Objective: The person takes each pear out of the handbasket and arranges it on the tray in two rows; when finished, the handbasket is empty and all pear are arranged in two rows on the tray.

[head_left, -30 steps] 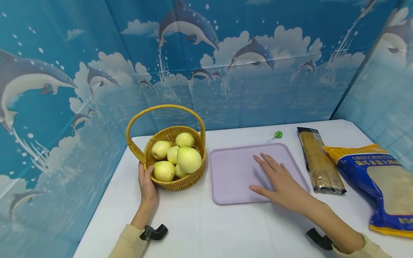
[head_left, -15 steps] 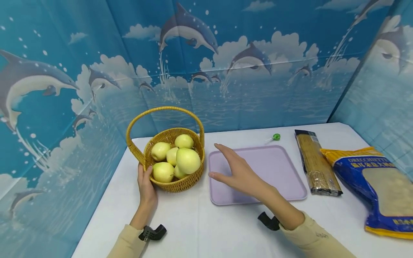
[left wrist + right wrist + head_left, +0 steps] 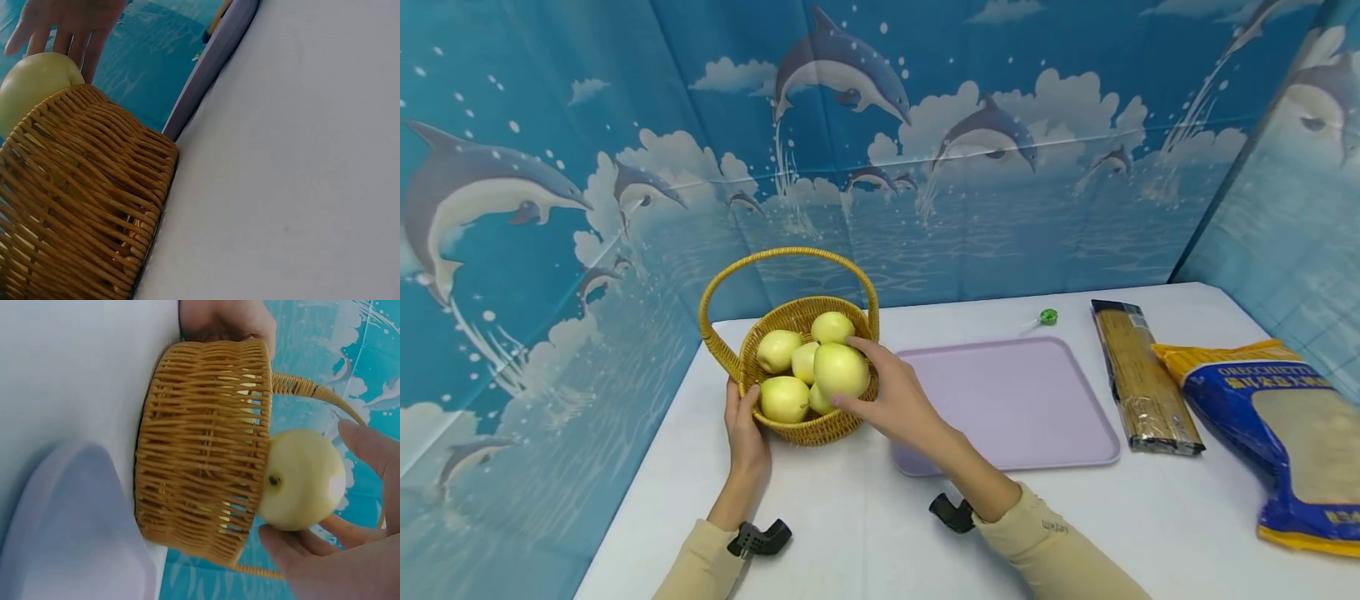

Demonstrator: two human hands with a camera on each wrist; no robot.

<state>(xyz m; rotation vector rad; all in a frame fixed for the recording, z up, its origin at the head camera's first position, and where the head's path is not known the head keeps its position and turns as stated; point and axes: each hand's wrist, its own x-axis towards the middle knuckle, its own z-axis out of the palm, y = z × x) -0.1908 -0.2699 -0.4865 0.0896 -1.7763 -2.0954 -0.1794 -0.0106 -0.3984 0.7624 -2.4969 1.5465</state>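
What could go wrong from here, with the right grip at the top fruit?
The top fruit sticks up above the rim of the basket, so a loose hold by the right grip might send it rolling out. The fruit behind it is close, so fingers could nudge that too. The basket might also shift if the left grip at its side eases off.

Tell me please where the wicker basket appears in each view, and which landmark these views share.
Head: wicker basket, left of centre.
Left wrist: wicker basket, lower left, cut off by the edge.
Right wrist: wicker basket, near the middle, turned sideways.
Shared landmark: purple tray, only partly visible in both wrist views.
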